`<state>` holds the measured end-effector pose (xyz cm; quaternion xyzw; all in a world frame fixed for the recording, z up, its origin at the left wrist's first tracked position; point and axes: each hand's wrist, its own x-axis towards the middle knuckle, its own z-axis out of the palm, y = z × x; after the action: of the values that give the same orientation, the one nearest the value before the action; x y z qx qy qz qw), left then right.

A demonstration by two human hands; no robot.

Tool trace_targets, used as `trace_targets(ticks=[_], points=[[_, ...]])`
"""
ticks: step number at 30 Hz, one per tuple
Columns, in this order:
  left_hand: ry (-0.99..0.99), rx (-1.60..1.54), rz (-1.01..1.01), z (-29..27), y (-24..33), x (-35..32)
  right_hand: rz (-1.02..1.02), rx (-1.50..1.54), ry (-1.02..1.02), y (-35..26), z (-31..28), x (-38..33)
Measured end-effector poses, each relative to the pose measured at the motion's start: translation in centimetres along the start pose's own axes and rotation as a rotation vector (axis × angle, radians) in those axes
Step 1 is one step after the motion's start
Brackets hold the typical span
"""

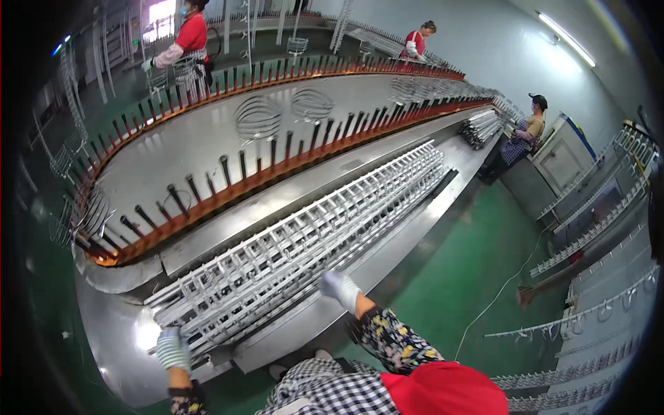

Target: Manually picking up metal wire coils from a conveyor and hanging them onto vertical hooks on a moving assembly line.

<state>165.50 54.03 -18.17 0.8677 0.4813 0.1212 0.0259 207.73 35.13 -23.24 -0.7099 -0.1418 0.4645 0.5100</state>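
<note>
A long stack of silvery metal racks (pixel 304 238), ladder-like with many cross bars, lies on the steel table in front of me. My left hand (pixel 173 348), in a striped glove, is closed at the stack's near left end, its fingertips partly hidden against the bars. At the stack's near long side, around its middle, my right hand (pixel 339 289) in a pale glove has its fingers curled at the edge of a rack. Both hands appear to grip the same lowest, nearest rack, though the fingers are small in view.
Behind the table runs a looped conveyor (pixel 228 187) with upright black pegs on an orange-red track. Round wire baskets (pixel 258 117) hang on it. A bundle of metal bars (pixel 481 128) lies farther along the table (pixel 297 335). Co-workers stand at the far side and right. Racks hang at right.
</note>
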Motion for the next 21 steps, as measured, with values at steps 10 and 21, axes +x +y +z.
trace_targets(ticks=[10, 21], points=[[-0.002, -0.01, -0.174, -9.0, 6.4, -4.4, -0.182, 1.24, 0.012, -11.4, -4.5, 1.1], [-0.295, -0.261, -0.546, -6.9, 4.8, -11.4, -0.06, 1.097, -0.1, -7.3, -5.9, -3.9]])
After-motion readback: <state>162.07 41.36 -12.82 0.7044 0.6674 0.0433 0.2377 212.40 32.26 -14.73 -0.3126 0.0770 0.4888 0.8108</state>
